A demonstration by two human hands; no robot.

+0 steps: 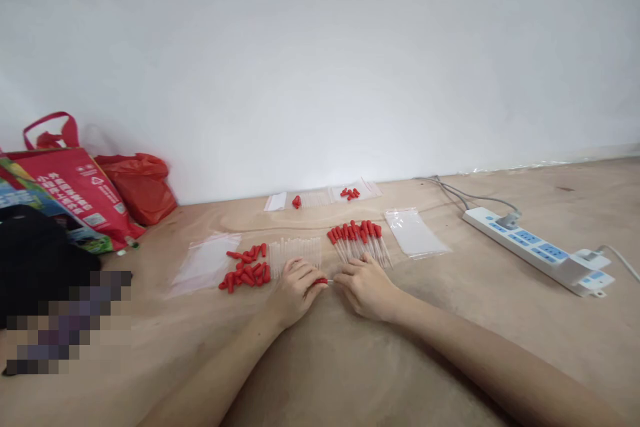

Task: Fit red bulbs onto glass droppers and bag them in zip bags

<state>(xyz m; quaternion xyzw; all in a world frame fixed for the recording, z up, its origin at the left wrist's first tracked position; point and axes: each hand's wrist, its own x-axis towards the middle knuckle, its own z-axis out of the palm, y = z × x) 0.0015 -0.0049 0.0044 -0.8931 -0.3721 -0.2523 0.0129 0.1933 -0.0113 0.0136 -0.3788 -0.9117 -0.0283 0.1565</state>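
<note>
My left hand (295,293) is closed on a red rubber dropper bulb (321,281). Facing it, my right hand (369,290) pinches a thin clear dropper tube (331,282), whose end meets the bulb; how deep it sits I cannot tell. Loose red bulbs (246,275) lie in a pile left of my left hand. Just beyond that hand is a row of bare clear tubes (295,248). Droppers with red bulbs fitted (356,232) lie side by side past my right hand, tips toward me.
Clear zip bags lie left (207,257) and right (416,233). Near the wall are more bulbs (350,193) and tubes (316,199) on plastic. A white power strip (530,247) with cords sits right; a red tote bag (83,190), red plastic bag (140,187) and black item (40,267) left.
</note>
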